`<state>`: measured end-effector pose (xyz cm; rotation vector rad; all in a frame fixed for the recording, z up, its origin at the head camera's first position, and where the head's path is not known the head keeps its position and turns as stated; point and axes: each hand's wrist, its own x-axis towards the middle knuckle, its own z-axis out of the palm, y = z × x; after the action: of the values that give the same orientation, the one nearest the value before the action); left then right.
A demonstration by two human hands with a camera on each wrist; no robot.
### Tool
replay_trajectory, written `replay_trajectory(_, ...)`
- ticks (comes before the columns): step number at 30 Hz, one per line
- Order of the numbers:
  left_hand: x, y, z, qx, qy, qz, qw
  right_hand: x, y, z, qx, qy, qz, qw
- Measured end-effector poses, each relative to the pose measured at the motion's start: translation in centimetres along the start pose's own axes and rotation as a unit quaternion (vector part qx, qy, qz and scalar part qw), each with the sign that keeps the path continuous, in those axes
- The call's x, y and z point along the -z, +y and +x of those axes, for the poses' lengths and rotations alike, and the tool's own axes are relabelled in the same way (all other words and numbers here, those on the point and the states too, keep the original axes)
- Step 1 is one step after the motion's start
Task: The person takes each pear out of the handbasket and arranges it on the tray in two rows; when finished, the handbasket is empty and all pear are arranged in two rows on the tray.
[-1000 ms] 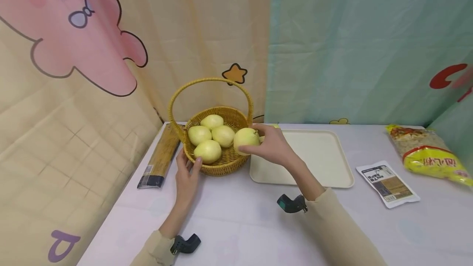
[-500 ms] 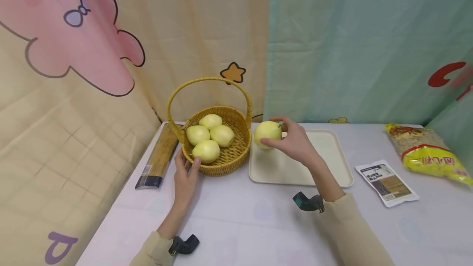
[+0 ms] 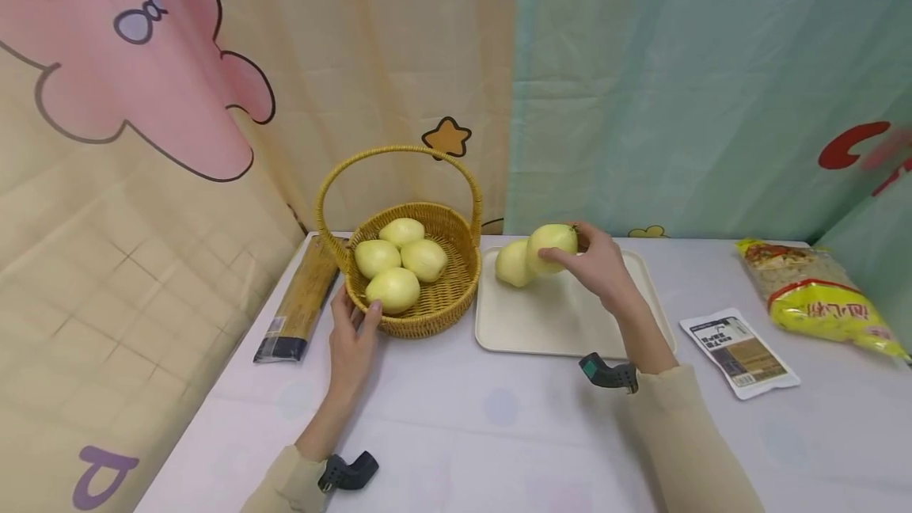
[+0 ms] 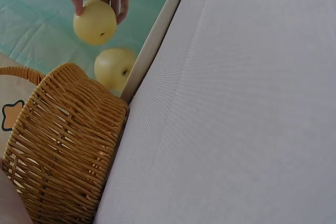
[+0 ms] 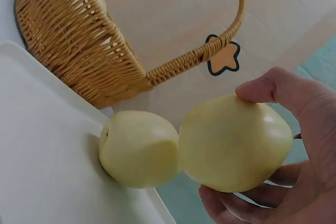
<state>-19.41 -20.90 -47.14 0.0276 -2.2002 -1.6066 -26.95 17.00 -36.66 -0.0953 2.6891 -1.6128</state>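
Note:
A pale yellow pear [image 3: 552,248] is pinched in my right hand [image 3: 597,261], held above the cream tray [image 3: 556,331]. In the right wrist view, the thumb lies on one side of the held pear [image 5: 236,142] and the fingers on the other. Another pear [image 3: 513,264] sits on the tray's left part, just left of the held one. My left hand [image 3: 351,347] grips the near left rim of the wicker basket [image 3: 427,323], thumb over the edge. Several pears [image 3: 393,290] lie inside, mostly on its left side.
The basket's tall handle [image 3: 399,150] arches above it. Left of it lies a pack of dried noodles [image 3: 299,303]. Right of the tray are a white pouch [image 3: 741,353] and a yellow printed bag [image 3: 819,299]. A curtain [image 3: 677,101] hangs behind the table.
My right hand has carried the pear from the basket's right side rightward over the tray, uncovering the pear on the tray. My left hand has stayed at the basket rim.

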Motion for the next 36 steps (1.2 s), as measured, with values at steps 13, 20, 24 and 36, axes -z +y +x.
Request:
replay_trajectory(13, 0.0, 0.0, 0.0, 0.006, -0.005, -0.005, 1.0, 2.0, 2.6, 0.7, -0.053, 0.001, -0.028, 0.998)
replay_trajectory(20, 0.0, 0.0, 0.0, 0.006, -0.005, -0.005, 1.0, 1.6, 3.8, 1.0, -0.095, -0.017, -0.071, 0.993)
replay_trajectory(24, 0.0, -0.1, -0.1, 0.009, -0.006, -0.008, 0.9999, 1.2, 4.5, 1.1, -0.106, -0.015, -0.077, 0.991)
replay_trajectory(36, 0.0, -0.1, 0.0, 0.004, -0.002, -0.004, 1.0, -0.4, 5.5, 1.5, -0.074, 0.077, -0.04, 0.993)
